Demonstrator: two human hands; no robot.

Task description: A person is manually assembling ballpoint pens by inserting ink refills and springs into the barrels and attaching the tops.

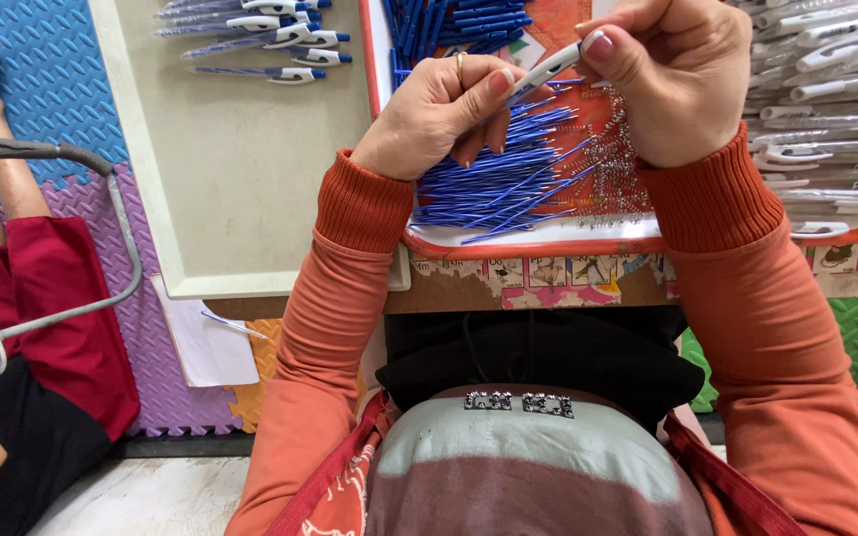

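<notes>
My left hand (444, 111) and my right hand (669, 71) hold one white pen barrel (545, 71) between them, over a red-rimmed tray (548, 241). The left fingers pinch its lower end, the right fingers its upper end. Under my hands lies a heap of thin blue ink refills (494, 174). Beside them, below my right hand, sits a pile of small metal springs (616, 169). Both my forearms are in orange sleeves.
A beige tray (240, 189) at the left carries several finished white-and-blue pens (270, 35). Clear pen barrels (826, 89) are piled at the right, blue pen parts (459, 22) at the tray's far end. Another person's legs (22, 248) rest on coloured foam mats at the left.
</notes>
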